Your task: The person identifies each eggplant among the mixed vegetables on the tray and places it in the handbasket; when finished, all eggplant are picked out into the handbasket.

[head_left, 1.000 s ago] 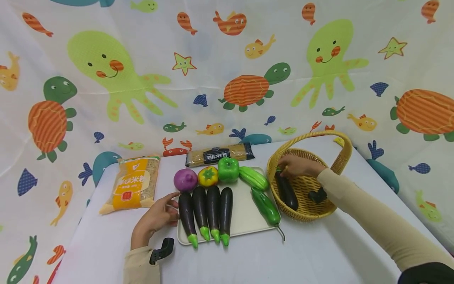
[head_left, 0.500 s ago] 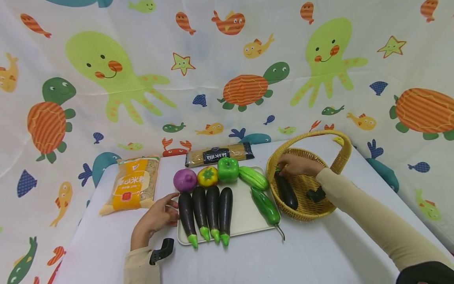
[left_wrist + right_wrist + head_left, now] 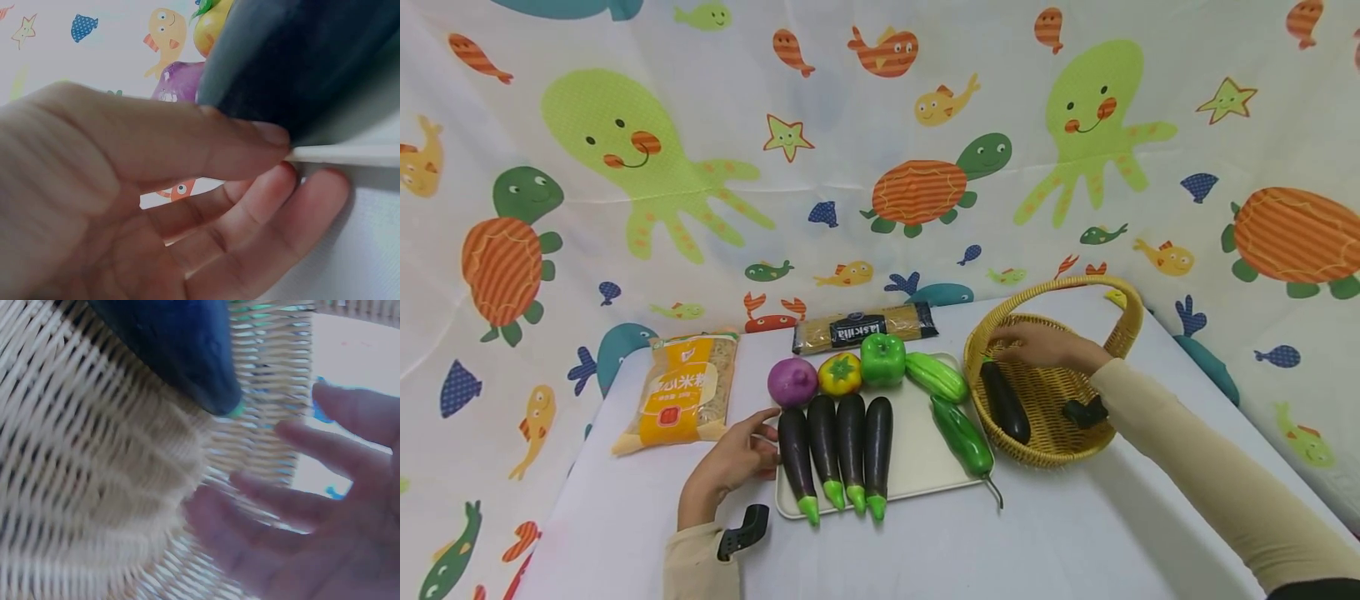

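One eggplant [image 3: 1007,407] lies inside the wicker basket [image 3: 1043,456], which I see toward the far right corner of the desk [image 3: 962,550]. Its long axis runs from far to near, slightly diagonally: the green cap [image 3: 986,358] points to the desk's far edge, the rounded end to the near edge and a little right. On the tray [image 3: 917,442], four eggplants [image 3: 852,450] lie side by side, oriented the opposite way. Of the lettering, I can read 米粉 on the orange bag [image 3: 681,392] near the desk's left edge; the pasta packet [image 3: 865,327] by the far edge bears, upside down, what appears to be "la Sicilia". Compared with half a second ago, the right grip [image 3: 1048,343] has come away from the green cap and drawn back rightward, fingers extended and holding nothing; the basket's eggplant has stayed in place. The left grip [image 3: 733,458] pinches the tray's left rim, as before.
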A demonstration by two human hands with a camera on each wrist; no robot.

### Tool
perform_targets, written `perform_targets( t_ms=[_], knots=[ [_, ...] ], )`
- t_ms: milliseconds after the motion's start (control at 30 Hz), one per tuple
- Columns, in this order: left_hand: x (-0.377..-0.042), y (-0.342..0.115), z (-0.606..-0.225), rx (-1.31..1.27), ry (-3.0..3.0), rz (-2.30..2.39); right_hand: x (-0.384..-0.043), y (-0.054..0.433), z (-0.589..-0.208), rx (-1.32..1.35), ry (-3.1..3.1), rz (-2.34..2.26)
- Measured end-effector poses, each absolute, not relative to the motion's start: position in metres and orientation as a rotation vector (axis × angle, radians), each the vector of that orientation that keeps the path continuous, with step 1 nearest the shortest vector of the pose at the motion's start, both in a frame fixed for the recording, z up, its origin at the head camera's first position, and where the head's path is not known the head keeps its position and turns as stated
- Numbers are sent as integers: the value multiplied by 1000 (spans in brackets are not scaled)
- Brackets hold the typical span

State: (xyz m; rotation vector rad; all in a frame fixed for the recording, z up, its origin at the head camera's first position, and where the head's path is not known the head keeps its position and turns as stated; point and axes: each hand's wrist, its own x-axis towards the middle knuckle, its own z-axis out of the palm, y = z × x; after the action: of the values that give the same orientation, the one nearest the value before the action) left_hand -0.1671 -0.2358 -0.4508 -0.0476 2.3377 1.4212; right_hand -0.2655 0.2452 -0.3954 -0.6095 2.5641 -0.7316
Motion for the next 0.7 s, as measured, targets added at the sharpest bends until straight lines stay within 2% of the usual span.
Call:
perform_targets(
  t_ms=[133,267,467,567,700],
  knots=[
    [-166,-236,-451,-61,2339,1426,-242,248,-380,-581,2629,-596],
    [-167,-237,-451,-66,2348,1415,-204,242,-361,-555,2779,-533],
    [-167,-239,-450,-53,2364,1392,-129,190,-333,-639,3069,-560],
    [-167,-238,-450,-42,2368,1395,-109,156,-341,-726,3035,-648],
    [-167,-235,-451,-33,2359,1411,-100,120,-370,-801,2884,-689]
  ],
)
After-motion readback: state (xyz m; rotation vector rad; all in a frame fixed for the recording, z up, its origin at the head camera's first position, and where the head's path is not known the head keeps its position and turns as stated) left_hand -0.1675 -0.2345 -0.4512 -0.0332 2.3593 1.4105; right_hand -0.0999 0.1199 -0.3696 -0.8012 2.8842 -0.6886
